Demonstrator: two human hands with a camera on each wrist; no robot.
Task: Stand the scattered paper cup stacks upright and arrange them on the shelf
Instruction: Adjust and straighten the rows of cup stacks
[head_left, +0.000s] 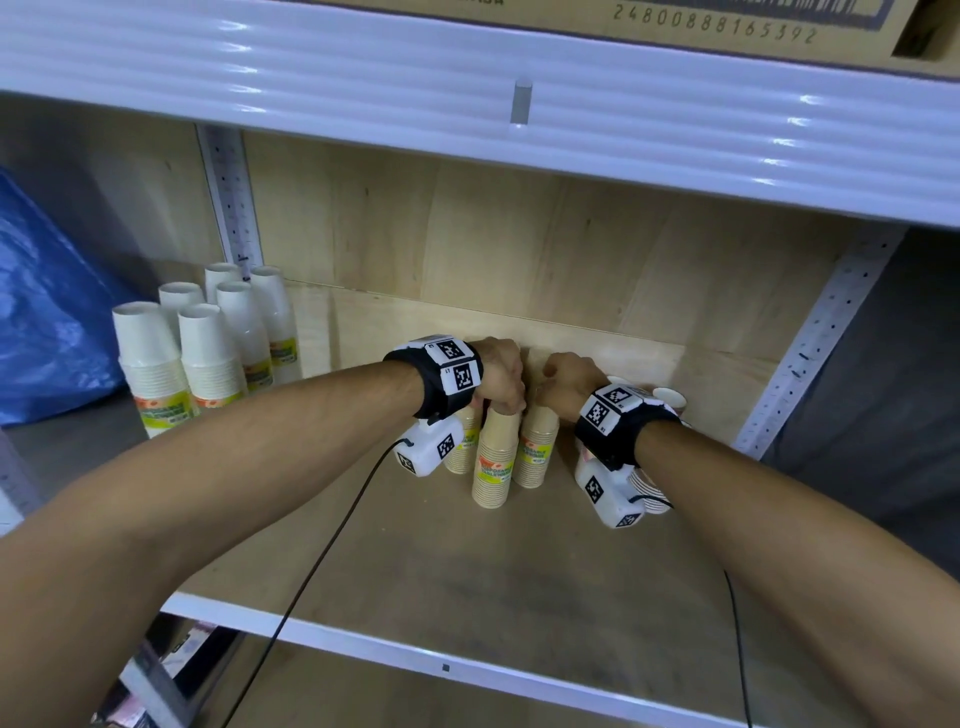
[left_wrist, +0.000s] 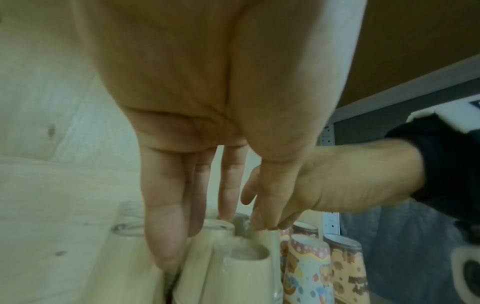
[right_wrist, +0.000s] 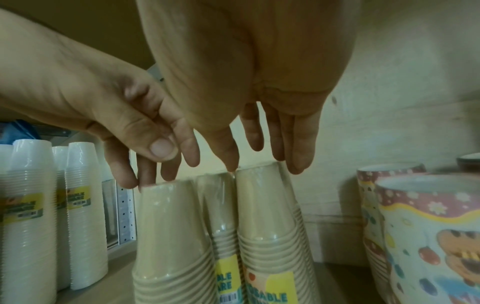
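Brown cup stacks (head_left: 493, 457) stand upright mid-shelf (head_left: 519, 571); both hands, left (head_left: 498, 374) and right (head_left: 569, 382), rest loose, straight fingertips on their tops, grasping nothing. White stacks (head_left: 208, 348) stand at nine o'clock; little seems left.

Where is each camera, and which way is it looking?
Head: on the person's head, looking down into the shelf; shows both forearms.
Left wrist: under the left hand, looking along its fingers at the tan cup stacks; the right hand shows too.
Right wrist: under the right hand, facing the same tan stacks; the left hand shows too.
All three share the tan stacks.
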